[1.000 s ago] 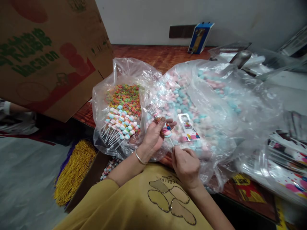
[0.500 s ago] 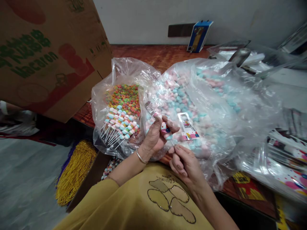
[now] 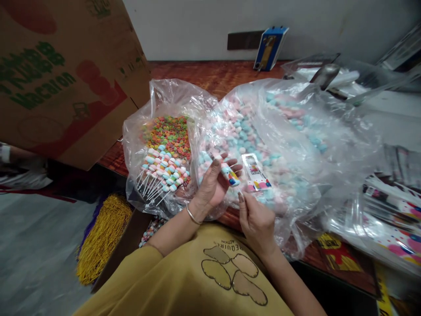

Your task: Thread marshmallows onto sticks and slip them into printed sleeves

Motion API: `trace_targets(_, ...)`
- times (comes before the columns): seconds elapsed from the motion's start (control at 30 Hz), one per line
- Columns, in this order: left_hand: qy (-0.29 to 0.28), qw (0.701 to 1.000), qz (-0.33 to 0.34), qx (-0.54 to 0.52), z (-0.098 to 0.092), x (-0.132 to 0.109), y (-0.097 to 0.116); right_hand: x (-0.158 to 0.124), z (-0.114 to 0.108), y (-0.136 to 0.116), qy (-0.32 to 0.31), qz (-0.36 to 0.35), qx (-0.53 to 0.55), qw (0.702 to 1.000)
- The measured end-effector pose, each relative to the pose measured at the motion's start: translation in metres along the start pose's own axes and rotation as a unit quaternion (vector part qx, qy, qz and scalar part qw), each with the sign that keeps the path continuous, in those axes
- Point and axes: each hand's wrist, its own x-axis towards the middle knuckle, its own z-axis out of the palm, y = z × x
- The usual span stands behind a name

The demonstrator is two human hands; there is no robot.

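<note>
My left hand (image 3: 213, 182) is closed around a candy skewer in a clear printed wrapper (image 3: 228, 173), with a bracelet on the wrist. My right hand (image 3: 255, 219) sits just below it, fingers pinched at the skewer's lower end. Both hands hover at the near edge of a big clear bag of pink and blue candies (image 3: 283, 131). A printed wrapper (image 3: 255, 172) lies on that bag beside my fingers. To the left, a smaller clear bag (image 3: 164, 149) holds colourful ring candies and several finished skewers with white sticks.
A large cardboard box (image 3: 66, 74) leans at the left. Yellow twist ties (image 3: 101, 237) lie in a heap below the table edge. A stack of printed wrappers (image 3: 388, 210) sits at the right. A blue object (image 3: 270, 48) stands against the wall on the wooden table (image 3: 210, 74).
The wrapper's top has come down from upright to lie along the skewer in my left hand. My right hand shifted slightly right, still pinching the lower end.
</note>
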Motion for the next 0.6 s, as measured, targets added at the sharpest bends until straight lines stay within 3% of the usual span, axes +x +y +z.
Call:
trace_targets(0.1,0.022,1.000,0.015,0.011,0.005,0.000,0.002,0.001,0.003,-0.001,0.009,-0.070,-0.074,0.995)
trace_targets(0.23,0.022,0.999,-0.006,0.043,0.008,-0.011,-0.024,0.008,0.013,-0.007,0.022,-0.034,-0.086,0.995)
trace_targets(0.37,0.034,0.997,-0.018,0.072,0.001,-0.013,-0.033,0.009,0.013,-0.007,-0.016,0.065,0.044,0.997)
trace_targets(0.5,0.034,0.996,0.005,0.086,-0.003,-0.008,-0.024,0.007,0.008,-0.008,-0.079,0.139,0.190,0.969)
trace_targets(0.6,0.019,0.995,-0.015,0.100,-0.003,-0.010,-0.030,0.008,0.014,-0.009,-0.055,0.188,0.265,0.944)
